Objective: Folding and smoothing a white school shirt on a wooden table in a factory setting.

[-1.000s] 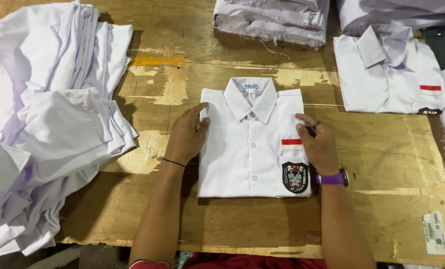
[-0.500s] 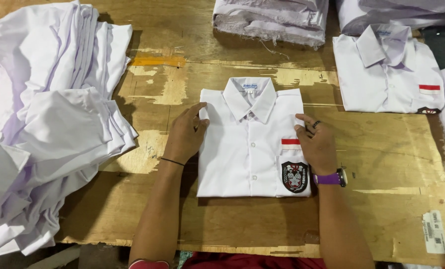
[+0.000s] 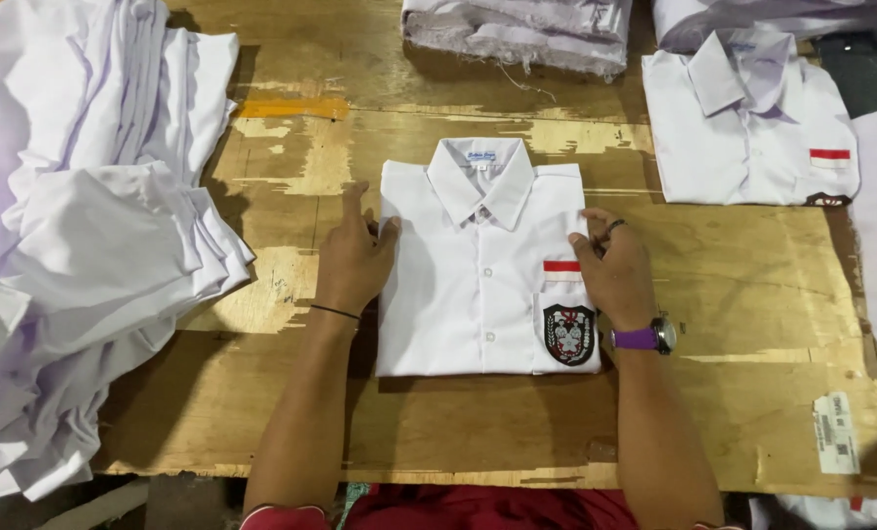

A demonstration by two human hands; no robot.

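Note:
A folded white shirt (image 3: 478,285) lies collar-up in the middle of the wooden table (image 3: 733,393). It has a red-and-white patch and a dark crest badge (image 3: 568,334) on its pocket. My left hand (image 3: 355,257) rests flat against the shirt's left edge, thumb on the cloth. My right hand (image 3: 615,270) presses on the shirt's right edge beside the pocket; a purple watch (image 3: 644,338) is on that wrist. Neither hand grips anything.
A big heap of unfolded white shirts (image 3: 76,236) covers the table's left side. A second folded shirt (image 3: 748,128) lies at the back right. Stacks of folded cloth (image 3: 517,34) sit along the far edge. A paper label (image 3: 836,432) is stuck near the right front corner.
Both hands have barely shifted along the shirt's sides; the shirt stays where it was.

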